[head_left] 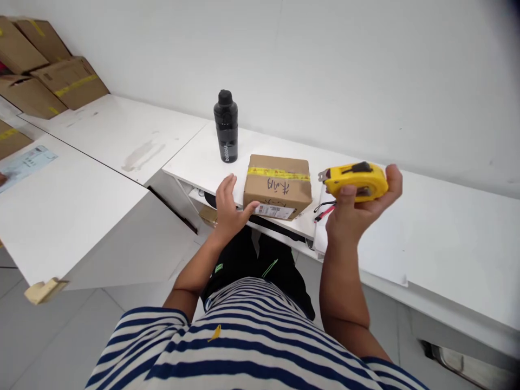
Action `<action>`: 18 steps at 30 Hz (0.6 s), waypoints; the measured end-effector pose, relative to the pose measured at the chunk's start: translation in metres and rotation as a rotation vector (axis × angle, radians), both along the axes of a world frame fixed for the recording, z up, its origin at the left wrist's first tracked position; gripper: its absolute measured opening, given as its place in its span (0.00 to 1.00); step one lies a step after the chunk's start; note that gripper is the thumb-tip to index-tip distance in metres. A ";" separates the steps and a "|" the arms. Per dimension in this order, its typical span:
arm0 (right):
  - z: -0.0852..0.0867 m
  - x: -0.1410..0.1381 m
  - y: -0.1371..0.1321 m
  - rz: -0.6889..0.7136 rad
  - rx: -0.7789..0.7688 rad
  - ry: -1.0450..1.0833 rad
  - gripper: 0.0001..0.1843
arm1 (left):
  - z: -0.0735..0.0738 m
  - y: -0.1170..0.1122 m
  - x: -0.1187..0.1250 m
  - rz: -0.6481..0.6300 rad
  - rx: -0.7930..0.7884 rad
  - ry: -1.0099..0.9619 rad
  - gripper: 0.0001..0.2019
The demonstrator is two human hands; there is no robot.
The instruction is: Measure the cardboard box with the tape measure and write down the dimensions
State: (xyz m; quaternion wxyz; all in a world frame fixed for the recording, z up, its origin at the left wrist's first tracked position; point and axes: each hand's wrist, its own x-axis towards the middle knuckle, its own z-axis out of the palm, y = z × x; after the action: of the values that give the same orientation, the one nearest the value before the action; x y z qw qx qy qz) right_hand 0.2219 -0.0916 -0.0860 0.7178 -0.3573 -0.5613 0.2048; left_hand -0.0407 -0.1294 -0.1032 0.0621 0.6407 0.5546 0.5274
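Though curvy, yellow tape measure (pixel 357 179) near angular cardboard box (pixel 278 184).

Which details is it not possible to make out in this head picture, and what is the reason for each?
Head view:
Some fingers of the right hand: hidden behind the rounded yellow tape measure.
Underside of the yellow-taped brown cardboard box: hidden by the box itself.
Fine print on its white rectangular label: too small.
Rest of the brown carton above the pale blue sheet: cut off by the left edge.
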 end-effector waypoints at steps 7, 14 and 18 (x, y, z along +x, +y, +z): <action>0.027 -0.028 -0.049 0.192 0.359 -0.237 0.48 | 0.090 -0.046 0.028 -0.744 -0.380 -0.193 0.31; 0.013 0.020 -0.030 0.141 0.225 -0.408 0.46 | 0.098 -0.023 0.015 -0.672 -0.565 -0.319 0.29; -0.002 0.073 0.011 0.070 0.035 -0.188 0.44 | 0.092 0.016 -0.029 -0.395 -0.487 -0.459 0.25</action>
State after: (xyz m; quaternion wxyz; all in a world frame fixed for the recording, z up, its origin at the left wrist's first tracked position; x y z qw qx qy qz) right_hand 0.2946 -0.0802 -0.0881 0.6605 -0.3426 -0.6417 0.1858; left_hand -0.0697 -0.1138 -0.0111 0.4355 0.5669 0.5011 0.4877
